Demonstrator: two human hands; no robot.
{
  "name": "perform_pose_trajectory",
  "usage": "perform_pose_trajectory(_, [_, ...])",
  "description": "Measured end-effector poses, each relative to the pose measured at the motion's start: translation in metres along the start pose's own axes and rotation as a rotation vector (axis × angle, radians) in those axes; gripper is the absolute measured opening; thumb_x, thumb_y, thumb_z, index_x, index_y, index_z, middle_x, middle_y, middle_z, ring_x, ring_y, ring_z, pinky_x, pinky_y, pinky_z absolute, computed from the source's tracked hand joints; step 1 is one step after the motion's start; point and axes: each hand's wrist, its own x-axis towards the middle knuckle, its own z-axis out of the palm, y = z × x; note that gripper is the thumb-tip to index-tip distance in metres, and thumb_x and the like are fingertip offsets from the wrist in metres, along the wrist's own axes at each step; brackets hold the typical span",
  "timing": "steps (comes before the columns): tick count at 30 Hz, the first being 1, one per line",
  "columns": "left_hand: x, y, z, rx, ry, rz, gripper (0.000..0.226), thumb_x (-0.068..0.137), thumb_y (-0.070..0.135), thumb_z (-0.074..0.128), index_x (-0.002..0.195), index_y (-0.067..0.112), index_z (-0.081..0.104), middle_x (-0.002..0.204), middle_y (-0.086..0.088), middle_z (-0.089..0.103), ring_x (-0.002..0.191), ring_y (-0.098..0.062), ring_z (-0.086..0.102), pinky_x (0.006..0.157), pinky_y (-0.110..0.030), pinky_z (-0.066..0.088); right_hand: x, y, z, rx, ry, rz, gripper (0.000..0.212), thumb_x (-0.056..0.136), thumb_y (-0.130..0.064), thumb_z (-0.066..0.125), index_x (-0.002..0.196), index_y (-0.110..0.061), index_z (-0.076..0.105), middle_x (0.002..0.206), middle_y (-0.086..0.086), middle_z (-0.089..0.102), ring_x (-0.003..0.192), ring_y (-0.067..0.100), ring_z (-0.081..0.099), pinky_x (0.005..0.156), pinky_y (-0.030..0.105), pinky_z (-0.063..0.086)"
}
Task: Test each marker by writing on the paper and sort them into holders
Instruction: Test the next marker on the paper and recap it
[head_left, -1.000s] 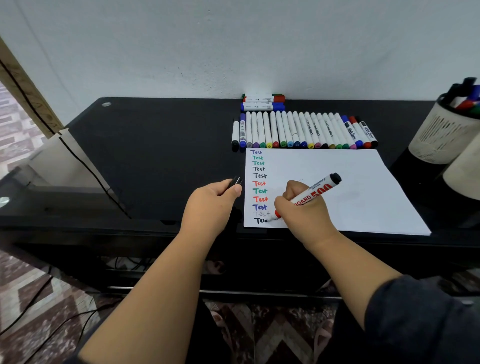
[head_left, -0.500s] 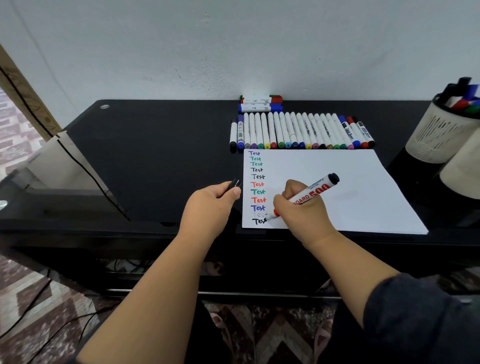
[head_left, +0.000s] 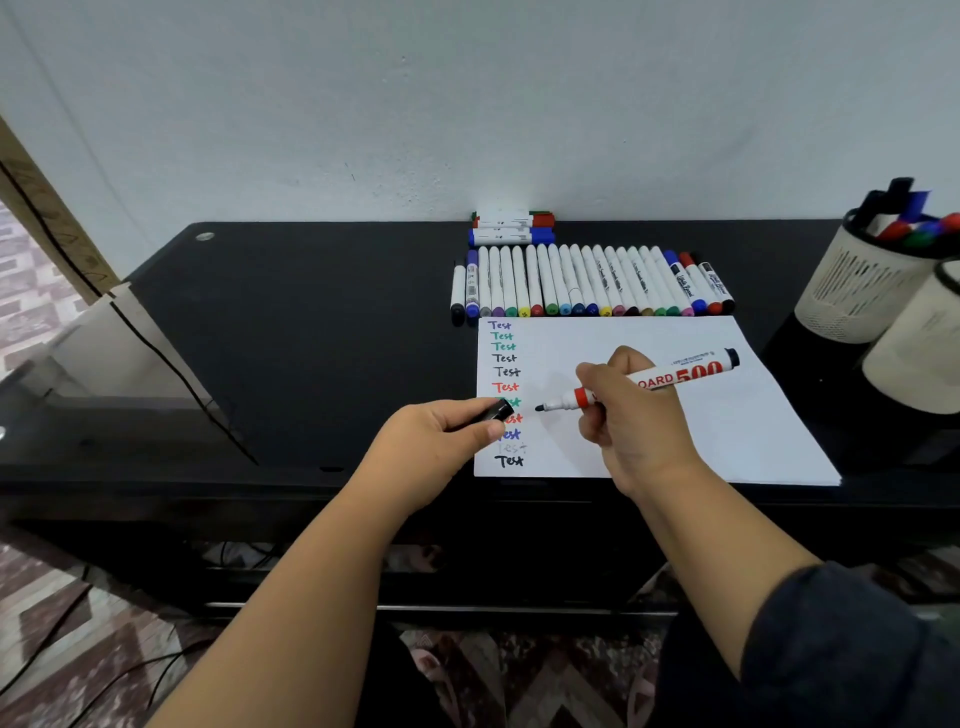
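Observation:
My right hand (head_left: 631, 415) grips an uncapped black whiteboard marker (head_left: 680, 375) above the white paper (head_left: 675, 441), its tip pointing left. My left hand (head_left: 441, 441) pinches the marker's black cap (head_left: 496, 411), a short gap from the tip. A column of coloured "Test" words (head_left: 505, 371) runs down the paper's left side. A row of several markers (head_left: 587, 283) lies behind the paper, with three more markers (head_left: 511, 228) stacked by the wall. Two white holders stand at the right: the far holder (head_left: 857, 291) has several markers in it; the near holder (head_left: 919, 358) is cut off by the frame edge.
Everything sits on a black glass desk (head_left: 311, 322) against a white wall. A black cable (head_left: 156, 348) runs over the desk's left part beside a glass panel. The floor below is patterned, with cables.
My right hand lifted the marker off the bottom of the paper and turned its tip leftward. My left hand moved right with the cap, close to the tip.

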Motion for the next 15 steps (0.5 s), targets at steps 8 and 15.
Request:
perform_pose_trajectory(8, [-0.003,0.005,0.006,0.03,-0.088,0.012,0.03,0.085,0.033,0.066,0.114,0.039,0.064,0.116,0.017,0.063,0.098,-0.003,0.059,0.069,-0.012,0.044,-0.01,-0.004,0.005,-0.12,-0.039,-0.007,0.047,0.088,-0.003,0.057,0.05,-0.019,0.035,0.041,-0.006,0.043,0.047,0.012,0.035,0.04,0.018,0.027])
perform_pose_trajectory(15, [-0.005,0.008,0.008,0.019,-0.087,0.062,0.028,0.084,0.029,0.067,0.11,0.04,0.065,0.092,0.031,0.06,0.086,0.012,0.056,0.065,0.001,0.041,-0.017,-0.007,0.011,-0.276,-0.143,0.024,0.04,0.09,-0.021,0.061,0.056,-0.015,0.041,0.039,-0.005,0.046,0.042,0.011,0.035,0.045,0.02,0.03])
